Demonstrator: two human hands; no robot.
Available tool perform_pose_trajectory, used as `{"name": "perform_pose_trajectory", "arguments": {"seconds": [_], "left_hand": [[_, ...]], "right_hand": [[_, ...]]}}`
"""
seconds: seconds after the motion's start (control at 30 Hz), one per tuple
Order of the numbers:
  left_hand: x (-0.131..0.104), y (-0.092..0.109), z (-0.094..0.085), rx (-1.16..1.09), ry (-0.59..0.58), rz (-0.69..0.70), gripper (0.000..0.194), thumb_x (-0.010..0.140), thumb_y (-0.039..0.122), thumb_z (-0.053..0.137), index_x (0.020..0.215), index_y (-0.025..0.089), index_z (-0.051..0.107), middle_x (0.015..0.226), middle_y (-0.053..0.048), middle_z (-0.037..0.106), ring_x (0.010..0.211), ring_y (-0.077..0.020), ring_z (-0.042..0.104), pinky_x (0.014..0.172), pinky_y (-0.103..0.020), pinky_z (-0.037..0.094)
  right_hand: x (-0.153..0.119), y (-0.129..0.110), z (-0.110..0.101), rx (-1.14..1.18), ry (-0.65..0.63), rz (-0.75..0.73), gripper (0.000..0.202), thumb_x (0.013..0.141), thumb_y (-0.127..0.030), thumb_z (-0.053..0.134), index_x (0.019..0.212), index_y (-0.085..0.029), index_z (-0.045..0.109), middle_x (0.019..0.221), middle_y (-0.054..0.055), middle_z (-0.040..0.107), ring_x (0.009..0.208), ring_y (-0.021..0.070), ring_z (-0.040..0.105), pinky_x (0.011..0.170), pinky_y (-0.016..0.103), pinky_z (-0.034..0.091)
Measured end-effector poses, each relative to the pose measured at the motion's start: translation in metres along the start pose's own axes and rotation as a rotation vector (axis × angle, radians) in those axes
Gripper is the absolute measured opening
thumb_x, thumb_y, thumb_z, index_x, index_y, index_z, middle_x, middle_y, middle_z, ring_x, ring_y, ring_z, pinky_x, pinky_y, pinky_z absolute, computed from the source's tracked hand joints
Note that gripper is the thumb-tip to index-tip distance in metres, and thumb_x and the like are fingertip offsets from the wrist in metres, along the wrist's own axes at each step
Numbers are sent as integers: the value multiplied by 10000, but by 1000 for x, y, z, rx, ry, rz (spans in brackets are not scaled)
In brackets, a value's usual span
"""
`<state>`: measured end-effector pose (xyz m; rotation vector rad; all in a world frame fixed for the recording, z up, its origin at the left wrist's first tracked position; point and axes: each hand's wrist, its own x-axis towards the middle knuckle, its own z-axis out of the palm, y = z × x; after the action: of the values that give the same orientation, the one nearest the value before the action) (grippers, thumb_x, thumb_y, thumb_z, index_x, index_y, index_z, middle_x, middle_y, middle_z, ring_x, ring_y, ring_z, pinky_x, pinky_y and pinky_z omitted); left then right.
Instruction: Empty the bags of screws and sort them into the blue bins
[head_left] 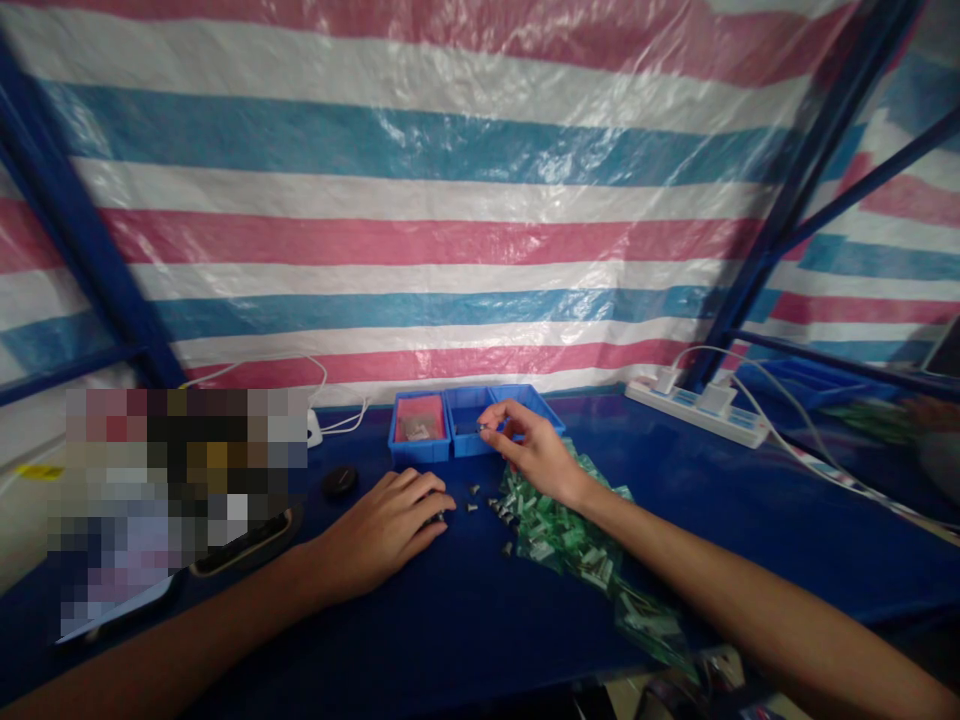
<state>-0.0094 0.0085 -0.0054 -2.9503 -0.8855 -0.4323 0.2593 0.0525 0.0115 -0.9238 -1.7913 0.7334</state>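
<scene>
My left hand (390, 525) rests on the blue table, its fingers curled over a few small metal screws (438, 518) that show between thumb and fingers. My right hand (534, 452) is raised at the front of the blue divided bins (466, 446), thumb and forefinger pinched on a small metal screw (482, 428). Between the hands, several loose screws (472, 507) lie on the table. Under my right wrist spreads a pile of green plastic bags (555, 520) with pale pieces in them. The left bin holds a pink-lined packet (420, 418) with small greyish contents.
A round black lid-like object (340, 481) lies left of the bins. Farther left, a blurred-out area hides several things beside a tablet-like edge (135, 610). At the back right, a white power strip (697, 413) trails cables. Blue metal posts (780, 230) frame a striped plastic sheet (450, 240).
</scene>
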Motion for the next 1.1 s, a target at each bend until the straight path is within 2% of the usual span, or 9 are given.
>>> {"name": "perform_pose_trajectory", "arguments": {"seconds": [0.1,0.23,0.33,0.5,0.7,0.8,0.9,1.0,1.1], "left_hand": [[0,-1,0,-1,-4,0,246,1104,298,530,1318,247,640,1316,-54,645,1167,-254,578,1016,-402,441],[-2,-1,1,-4,-8,0,252,1110,305,514,1324,246,636,1319,-58,643,1175,-256,575,1023,-407,439],[-3,0,1,-6,-13,0,258,1112,306,510,1330,243,632,1330,-59,637,1191,-260,570,1033,-418,437],[-2,1,-1,1,-35,-11,258,1110,308,514,1328,237,632,1324,-63,637,1174,-263,572,1024,-425,443],[0,3,-3,-3,-35,-12,253,1107,289,520,1323,231,638,1325,-64,642,1174,-265,573,1024,-425,444],[-1,3,-3,-4,-21,-3,256,1113,302,506,1318,231,642,1313,-65,645,1160,-259,577,1020,-415,446],[-2,1,-2,-9,5,8,262,1121,319,486,1313,236,644,1303,-63,648,1152,-250,579,1018,-402,444],[-2,1,0,-7,18,17,267,1123,328,479,1314,241,645,1300,-61,653,1149,-251,581,1012,-400,444],[-2,1,0,-6,32,20,266,1122,332,482,1302,241,655,1291,-59,661,1141,-248,589,1006,-397,450]], "right_hand": [[-2,-1,0,-88,5,-74,116,985,-317,678,1062,-232,657,1062,45,671,776,159,601,578,267,478],[-3,-4,-1,-134,-20,-105,65,999,-277,647,1048,-235,641,1099,51,666,787,164,601,600,285,476],[-3,-5,-2,-143,-13,-105,57,997,-266,640,1042,-238,618,1055,42,657,766,165,594,598,288,467],[-4,-6,-2,-148,0,-106,67,990,-259,650,1029,-245,598,923,13,622,735,167,579,597,283,455],[-4,-6,-2,-142,-25,-136,75,1010,-306,656,1042,-241,637,1090,43,668,784,166,600,612,275,469],[-3,-5,-2,-130,-21,-118,139,1030,-365,638,1084,-238,658,1107,57,685,802,174,613,623,276,487],[-3,-5,-2,-80,-24,-73,204,1040,-429,619,1072,-232,663,993,45,689,734,167,600,592,273,483],[-4,-5,-1,-30,-41,-40,274,1035,-490,617,966,-227,652,821,11,659,632,149,556,544,268,452],[-4,-5,0,-2,-25,-24,302,1032,-516,614,936,-231,638,767,-4,640,577,137,522,511,265,425]]}}
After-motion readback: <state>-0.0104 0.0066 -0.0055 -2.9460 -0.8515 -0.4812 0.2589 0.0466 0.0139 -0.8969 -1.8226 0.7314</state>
